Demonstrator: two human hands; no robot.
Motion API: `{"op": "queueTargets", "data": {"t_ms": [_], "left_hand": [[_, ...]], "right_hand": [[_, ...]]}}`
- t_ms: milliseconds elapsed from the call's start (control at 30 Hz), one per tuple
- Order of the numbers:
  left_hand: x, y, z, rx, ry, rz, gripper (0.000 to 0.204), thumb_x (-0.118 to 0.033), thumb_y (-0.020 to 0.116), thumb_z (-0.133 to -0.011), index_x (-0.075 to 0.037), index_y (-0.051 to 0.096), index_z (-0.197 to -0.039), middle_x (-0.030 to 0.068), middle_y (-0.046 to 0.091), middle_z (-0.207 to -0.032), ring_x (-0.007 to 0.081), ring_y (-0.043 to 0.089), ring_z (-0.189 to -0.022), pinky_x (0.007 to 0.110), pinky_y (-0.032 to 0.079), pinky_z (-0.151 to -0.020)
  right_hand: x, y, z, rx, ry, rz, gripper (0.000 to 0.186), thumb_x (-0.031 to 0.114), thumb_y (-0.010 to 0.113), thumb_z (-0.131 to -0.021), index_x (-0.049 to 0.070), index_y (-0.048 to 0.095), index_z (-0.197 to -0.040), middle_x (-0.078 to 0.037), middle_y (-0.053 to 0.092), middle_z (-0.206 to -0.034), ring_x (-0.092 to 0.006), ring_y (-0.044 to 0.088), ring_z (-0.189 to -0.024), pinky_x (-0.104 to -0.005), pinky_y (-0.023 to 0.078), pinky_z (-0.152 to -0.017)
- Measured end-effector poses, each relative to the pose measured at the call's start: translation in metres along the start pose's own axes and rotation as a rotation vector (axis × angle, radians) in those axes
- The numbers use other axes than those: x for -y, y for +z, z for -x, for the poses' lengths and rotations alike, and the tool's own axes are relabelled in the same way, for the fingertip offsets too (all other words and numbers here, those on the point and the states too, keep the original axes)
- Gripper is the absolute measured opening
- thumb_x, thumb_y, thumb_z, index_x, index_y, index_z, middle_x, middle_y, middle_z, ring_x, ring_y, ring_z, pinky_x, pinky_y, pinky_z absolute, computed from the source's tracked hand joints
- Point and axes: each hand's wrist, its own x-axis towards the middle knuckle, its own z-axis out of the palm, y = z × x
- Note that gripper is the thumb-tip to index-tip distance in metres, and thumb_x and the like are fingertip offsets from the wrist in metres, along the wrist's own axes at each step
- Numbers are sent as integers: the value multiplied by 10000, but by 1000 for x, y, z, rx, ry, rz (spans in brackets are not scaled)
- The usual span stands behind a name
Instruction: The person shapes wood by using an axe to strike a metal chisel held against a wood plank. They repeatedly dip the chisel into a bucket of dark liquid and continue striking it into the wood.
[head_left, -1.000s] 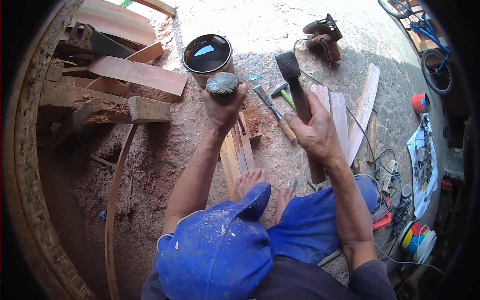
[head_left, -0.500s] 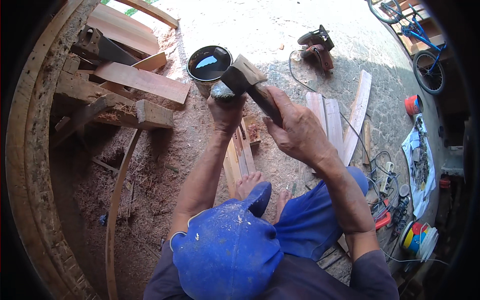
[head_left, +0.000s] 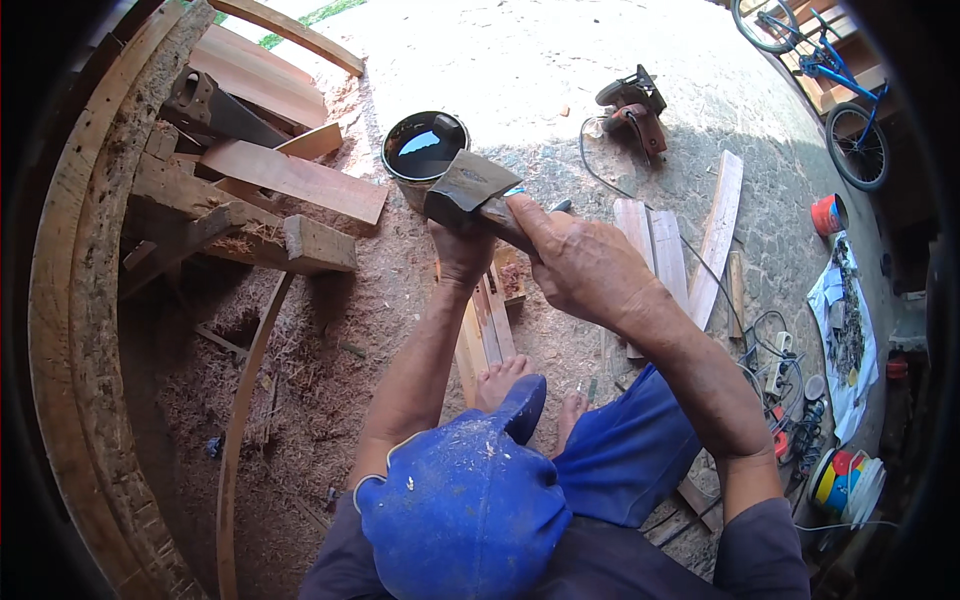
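Note:
My right hand (head_left: pixel 597 262) is closed round the wooden handle (head_left: pixel 508 222) of a hatchet. Its broad dark head (head_left: pixel 474 184) lies across the top of my left hand (head_left: pixel 462 254), close by the near rim of the bucket (head_left: pixel 391 166). The fingers of my left hand are curled, with the hatchet head covering most of them. What this hand grips is hidden now; half a second ago a rounded grey, stone-like piece showed in it. Dark liquid (head_left: pixel 418 152) fills the bucket, and a dark block (head_left: pixel 445 127) sits at its far right rim.
A circular saw (head_left: pixel 636 115) with a cord lies ahead on the right. Planks (head_left: pixel 290 180) and a handsaw (head_left: pixel 215 108) rest on the timber frame (head_left: pixel 60 290) at left. Boards (head_left: pixel 665 255) lie right of my hands, cables and a power strip (head_left: pixel 780 362) farther right. Shavings cover the ground.
The hatchet head has turned flatter and come slightly down over my left hand, covering the grey piece. My right hand has shifted slightly left. The whole view has moved a little.

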Motion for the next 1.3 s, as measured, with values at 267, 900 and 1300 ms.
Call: {"op": "queueTargets", "data": {"t_ms": [267,900,1300], "left_hand": [[1,2,6,51,-125,13,163,-101,785,-802,-4,693,-895,55,721,-840,144,674,-762,329,549,-733],[9,8,4,-14,-152,72,144,-102,807,-815,-10,699,-843,10,707,-781,101,650,-718,293,535,-702],[9,3,-10,15,-312,165,122,-67,772,-837,-1,718,-926,21,737,-872,104,685,-810,292,551,-740]], "right_hand": [[22,-62,-1,-605,-227,-262,572,25,653,-875,48,453,-1410,-225,678,-890,-377,723,-832,-473,578,-720],[25,-78,-6,-717,-250,-174,519,39,626,-882,50,469,-1377,-207,683,-779,-350,725,-688,-444,592,-606],[11,-45,9,-332,-94,-250,573,29,620,-870,69,469,-1421,-260,696,-949,-408,719,-820,-482,561,-727]]}}
